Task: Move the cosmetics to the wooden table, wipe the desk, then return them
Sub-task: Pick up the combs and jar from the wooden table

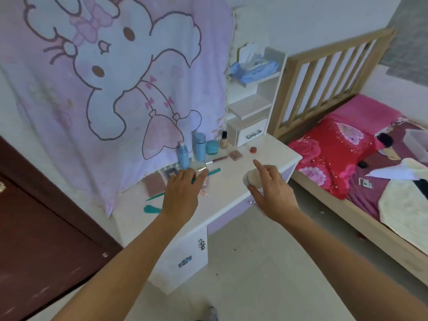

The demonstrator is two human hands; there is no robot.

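Step 1, I'd say: right hand (268, 188) grips a pale round compact (252, 178) over the desk (266, 156) edge, left hand (183, 191) bends over the comb (214, 170), grip unclear. Next, the 2 blue bottles (200, 147) behind need lifting.

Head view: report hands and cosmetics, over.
Left hand over teal comb, grip unclear. Right hand holds cream round item. Blue bottle, teal jar on white desk.

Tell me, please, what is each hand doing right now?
Left hand: fingertips at the gold-ferruled makeup brush; grip cannot be told.
Right hand: holding a round cream-coloured pad, index finger extended.
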